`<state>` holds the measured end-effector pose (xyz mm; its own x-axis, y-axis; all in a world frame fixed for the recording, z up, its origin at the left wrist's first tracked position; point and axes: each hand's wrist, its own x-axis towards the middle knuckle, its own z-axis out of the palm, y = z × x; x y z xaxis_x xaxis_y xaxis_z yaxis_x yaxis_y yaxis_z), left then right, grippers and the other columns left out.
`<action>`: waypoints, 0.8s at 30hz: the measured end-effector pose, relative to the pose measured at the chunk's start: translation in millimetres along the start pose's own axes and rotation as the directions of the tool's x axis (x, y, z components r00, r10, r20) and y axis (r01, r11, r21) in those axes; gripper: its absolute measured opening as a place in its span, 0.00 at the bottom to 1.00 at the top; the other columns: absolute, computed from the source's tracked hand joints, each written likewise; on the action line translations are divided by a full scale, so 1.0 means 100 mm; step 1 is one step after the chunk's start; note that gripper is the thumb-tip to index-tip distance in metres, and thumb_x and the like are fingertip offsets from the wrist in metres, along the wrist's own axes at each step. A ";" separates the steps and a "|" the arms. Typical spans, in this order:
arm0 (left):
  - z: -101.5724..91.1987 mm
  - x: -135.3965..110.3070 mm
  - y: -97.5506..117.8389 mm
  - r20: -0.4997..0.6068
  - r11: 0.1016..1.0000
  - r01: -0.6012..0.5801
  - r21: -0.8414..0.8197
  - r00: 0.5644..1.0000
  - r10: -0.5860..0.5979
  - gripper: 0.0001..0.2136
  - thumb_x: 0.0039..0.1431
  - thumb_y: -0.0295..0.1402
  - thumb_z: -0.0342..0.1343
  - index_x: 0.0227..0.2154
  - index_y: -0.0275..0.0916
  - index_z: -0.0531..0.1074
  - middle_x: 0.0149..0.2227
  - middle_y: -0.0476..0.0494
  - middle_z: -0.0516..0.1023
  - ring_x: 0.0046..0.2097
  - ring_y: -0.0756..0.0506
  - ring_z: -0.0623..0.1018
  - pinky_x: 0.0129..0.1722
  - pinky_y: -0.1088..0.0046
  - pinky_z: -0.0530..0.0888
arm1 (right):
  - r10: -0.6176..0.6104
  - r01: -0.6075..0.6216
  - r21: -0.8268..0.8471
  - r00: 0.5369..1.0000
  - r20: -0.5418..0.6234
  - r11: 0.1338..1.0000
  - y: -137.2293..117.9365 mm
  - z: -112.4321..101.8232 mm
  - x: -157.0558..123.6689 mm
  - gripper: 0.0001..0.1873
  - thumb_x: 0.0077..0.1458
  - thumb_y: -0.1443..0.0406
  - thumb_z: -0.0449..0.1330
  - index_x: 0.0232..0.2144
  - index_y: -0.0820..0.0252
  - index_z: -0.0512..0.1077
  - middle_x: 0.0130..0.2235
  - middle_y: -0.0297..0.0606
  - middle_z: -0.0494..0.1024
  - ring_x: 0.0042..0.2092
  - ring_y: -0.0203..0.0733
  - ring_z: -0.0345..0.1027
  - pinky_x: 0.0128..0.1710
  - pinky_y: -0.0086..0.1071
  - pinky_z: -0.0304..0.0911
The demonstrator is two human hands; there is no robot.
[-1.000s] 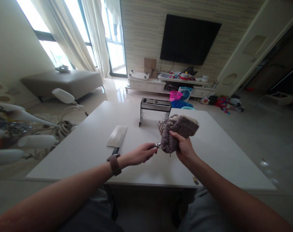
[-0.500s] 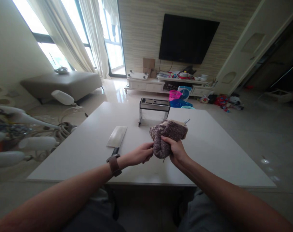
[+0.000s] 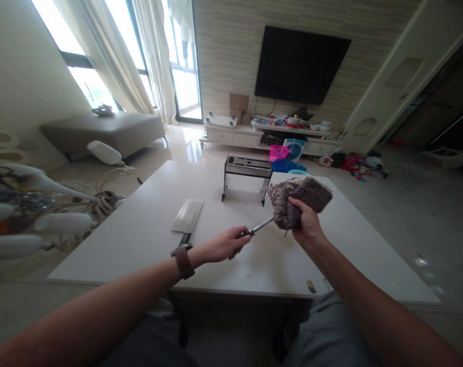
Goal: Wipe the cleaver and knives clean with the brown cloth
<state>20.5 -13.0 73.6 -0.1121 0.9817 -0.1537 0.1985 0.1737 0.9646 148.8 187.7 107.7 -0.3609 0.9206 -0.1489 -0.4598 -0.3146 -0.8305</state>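
Note:
My left hand [image 3: 227, 243] is closed round the dark handle of a thin metal rod [image 3: 261, 226], perhaps a sharpening steel or slim knife. The rod points up and right into a brown fuzzy cloth [image 3: 298, 198]. My right hand [image 3: 307, 226] grips that bunched cloth around the rod, above the white table [image 3: 147, 229]. The rod's far end is hidden inside the cloth. A cleaver [image 3: 187, 217] lies flat on the table to the left of my left hand, its handle towards me.
A metal knife rack [image 3: 247, 173] stands at the table's far middle. White cables and rounded white objects [image 3: 63, 214] crowd the left. A grey bench [image 3: 101, 130], a TV stand [image 3: 269, 135] with clutter and a pink basket [image 3: 278, 151] lie beyond.
My right hand slid the cloth in towards my left hand, covering the rod, then away to the right, baring a length of the rod. My left hand stayed put.

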 end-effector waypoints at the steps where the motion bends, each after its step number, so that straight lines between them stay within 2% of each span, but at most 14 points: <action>1: 0.00 0.00 -0.02 -0.010 1.000 0.003 0.021 1.000 -0.003 0.17 0.66 0.49 0.49 0.37 0.38 0.65 0.24 0.55 0.64 0.23 0.53 0.65 0.23 0.77 0.64 | -0.005 0.005 -0.006 1.000 0.004 1.000 0.00 0.00 -0.01 0.20 0.36 0.73 0.71 0.37 0.64 0.79 0.37 0.39 0.85 0.36 0.43 0.80 0.39 0.35 0.79; 4: -0.01 0.02 -0.05 -0.022 0.999 0.023 0.028 1.000 -0.022 0.18 0.67 0.49 0.47 0.38 0.38 0.67 0.24 0.54 0.64 0.23 0.53 0.63 0.22 0.77 0.62 | -0.014 0.015 -0.029 1.000 0.013 0.999 0.02 0.01 -0.05 0.19 0.35 0.72 0.72 0.35 0.63 0.79 0.38 0.38 0.85 0.36 0.43 0.79 0.38 0.35 0.79; 9: -0.01 0.01 -0.03 0.007 0.997 0.009 -0.082 1.000 -0.009 0.18 0.67 0.48 0.47 0.41 0.37 0.69 0.22 0.56 0.59 0.21 0.54 0.59 0.19 0.78 0.57 | -0.036 0.040 -0.057 0.997 0.070 0.998 0.11 0.02 -0.13 0.23 0.33 0.71 0.74 0.37 0.61 0.79 0.37 0.36 0.85 0.38 0.43 0.78 0.39 0.35 0.77; 14: 0.06 0.00 0.04 -0.005 0.979 0.044 -0.199 0.999 -0.046 0.16 0.65 0.47 0.49 0.37 0.37 0.66 0.22 0.56 0.60 0.21 0.54 0.59 0.17 0.80 0.56 | 0.056 -0.030 -0.141 0.981 0.185 0.990 0.32 0.04 -0.38 0.24 0.34 0.68 0.74 0.39 0.60 0.79 0.39 0.37 0.85 0.41 0.46 0.78 0.43 0.37 0.74; 17: 0.09 0.00 0.04 -0.024 0.970 0.052 -0.239 0.998 -0.060 0.12 0.62 0.42 0.53 0.37 0.39 0.64 0.21 0.58 0.60 0.19 0.54 0.59 0.16 0.80 0.56 | 0.136 -0.094 -0.184 0.963 0.233 0.978 0.48 0.04 -0.52 0.25 0.34 0.67 0.74 0.40 0.60 0.79 0.40 0.38 0.85 0.43 0.48 0.78 0.45 0.39 0.73; 21: 0.08 0.02 -0.03 -0.053 0.977 0.058 -0.204 0.996 -0.070 0.12 0.61 0.39 0.52 0.44 0.39 0.65 0.20 0.59 0.61 0.18 0.54 0.60 0.16 0.80 0.58 | 0.185 -0.146 -0.195 0.963 0.197 0.970 0.62 0.02 -0.56 0.26 0.32 0.67 0.75 0.40 0.61 0.79 0.39 0.39 0.85 0.42 0.48 0.78 0.45 0.40 0.73; 24: 0.05 0.06 -0.12 -0.076 0.992 0.036 -0.117 0.996 -0.045 0.09 0.60 0.36 0.51 0.41 0.38 0.65 0.22 0.56 0.65 0.19 0.53 0.65 0.18 0.79 0.63 | 0.166 -0.128 -0.205 0.969 0.183 0.970 0.66 0.02 -0.53 0.26 0.32 0.67 0.75 0.39 0.61 0.79 0.39 0.40 0.85 0.40 0.48 0.78 0.43 0.40 0.74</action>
<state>22.6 -8.8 60.1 -0.1942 0.9643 -0.1803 0.0789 0.1985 0.9769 136.4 117.6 61.6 -0.5747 0.7974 -0.1841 -0.2335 -0.3753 -0.8970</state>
